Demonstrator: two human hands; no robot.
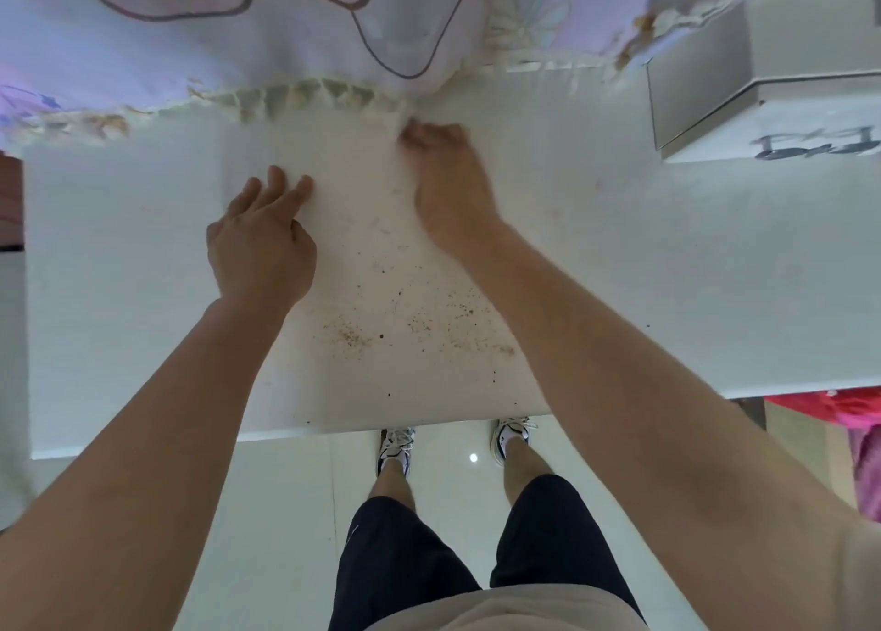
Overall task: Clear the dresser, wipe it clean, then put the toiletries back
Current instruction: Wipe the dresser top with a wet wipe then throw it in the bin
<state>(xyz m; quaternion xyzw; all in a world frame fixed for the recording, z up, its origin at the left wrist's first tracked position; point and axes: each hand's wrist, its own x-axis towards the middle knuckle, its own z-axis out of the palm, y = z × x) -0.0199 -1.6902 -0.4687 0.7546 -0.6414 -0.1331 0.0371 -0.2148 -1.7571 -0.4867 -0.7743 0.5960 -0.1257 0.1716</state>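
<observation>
The white dresser top [619,273] fills the middle of the head view. Brown crumbs and specks [410,325] are scattered over its centre, toward the front edge. My left hand [260,244] rests on the surface left of centre, fingers spread and fairly straight. My right hand [443,177] reaches to the back of the top, its fingertips curled at the frilled hem of a pale printed cloth [286,34]; it is blurred, and whether it pinches the hem is unclear. No toiletries are in view.
A white box with a grey side and dark lettering [763,106] stands at the back right. A pink and red cloth [853,439] hangs off to the right below the dresser. A glossy tiled floor [286,511] and my legs lie beneath the front edge.
</observation>
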